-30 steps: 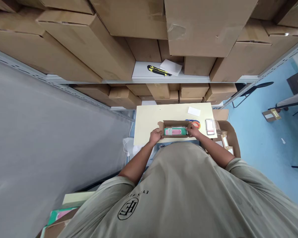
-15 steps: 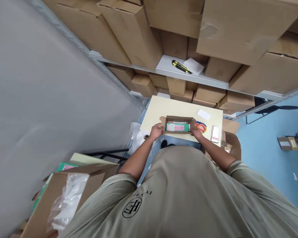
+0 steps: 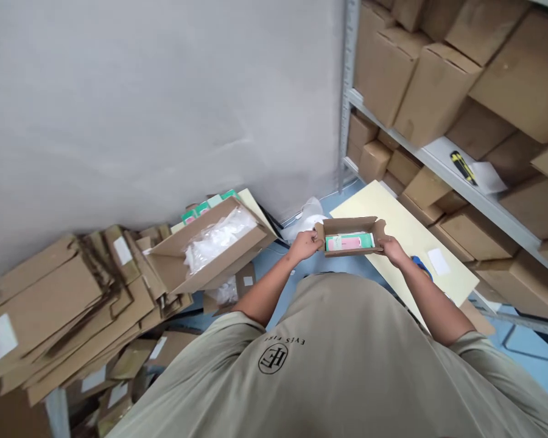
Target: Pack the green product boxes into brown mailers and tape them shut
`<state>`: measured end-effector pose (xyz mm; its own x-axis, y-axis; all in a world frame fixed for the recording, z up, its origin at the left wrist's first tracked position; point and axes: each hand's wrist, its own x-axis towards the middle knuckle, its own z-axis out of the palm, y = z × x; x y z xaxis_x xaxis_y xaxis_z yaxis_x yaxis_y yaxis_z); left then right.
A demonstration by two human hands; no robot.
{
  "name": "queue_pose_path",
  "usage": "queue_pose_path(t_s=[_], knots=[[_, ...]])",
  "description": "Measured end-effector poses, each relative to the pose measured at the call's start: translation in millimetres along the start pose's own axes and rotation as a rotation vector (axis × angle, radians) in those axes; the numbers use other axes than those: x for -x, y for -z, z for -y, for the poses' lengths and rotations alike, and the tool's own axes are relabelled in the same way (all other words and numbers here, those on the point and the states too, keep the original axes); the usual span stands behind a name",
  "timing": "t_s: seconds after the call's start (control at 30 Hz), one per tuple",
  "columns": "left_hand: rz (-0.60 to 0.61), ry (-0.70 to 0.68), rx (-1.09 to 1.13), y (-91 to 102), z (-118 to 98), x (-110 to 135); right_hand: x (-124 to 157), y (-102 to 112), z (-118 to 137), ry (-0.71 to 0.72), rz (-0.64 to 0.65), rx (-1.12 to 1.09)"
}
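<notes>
Between my two hands is a small open cardboard box (image 3: 351, 225), its flaps folded up. Inside it lies a green and pink packet (image 3: 349, 242). My left hand (image 3: 307, 244) is closed on the box's left end, thumb up by the flap. Gripping the right end, my right hand (image 3: 391, 249) has its fingers partly hidden by the cardboard. The box is held in front of my body, partly over the left edge of the cream table (image 3: 383, 207).
Left stands a larger open carton (image 3: 219, 267) with clear plastic bags (image 3: 221, 237). Flattened cardboard (image 3: 55, 292) is stacked farther left. At right, a shelf rack (image 3: 438, 158) holds boxes and a yellow-black cutter (image 3: 463, 167). White paper (image 3: 438, 261) lies on the table.
My view and body have turned left. Both hands have carried the box off the middle of the table toward its left edge, the packet still inside.
</notes>
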<state>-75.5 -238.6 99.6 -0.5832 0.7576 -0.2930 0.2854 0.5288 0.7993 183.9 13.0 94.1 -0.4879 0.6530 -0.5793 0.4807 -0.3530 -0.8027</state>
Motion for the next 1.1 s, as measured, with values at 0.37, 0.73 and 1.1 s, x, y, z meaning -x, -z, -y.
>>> queue_pose_path(t_s=[0.37,0.73,1.1], knots=[[-0.623,0.106,0.003,183.8,112,91,23,-147,95,-0.016,0.267,0.187],[-0.426,0.537,-0.275,298.7,294,81,46,-239,142,0.007,0.269,0.081],[0.206,0.089,0.210,219.6,236,-12,54,-233,158,-0.014,0.151,0.039]])
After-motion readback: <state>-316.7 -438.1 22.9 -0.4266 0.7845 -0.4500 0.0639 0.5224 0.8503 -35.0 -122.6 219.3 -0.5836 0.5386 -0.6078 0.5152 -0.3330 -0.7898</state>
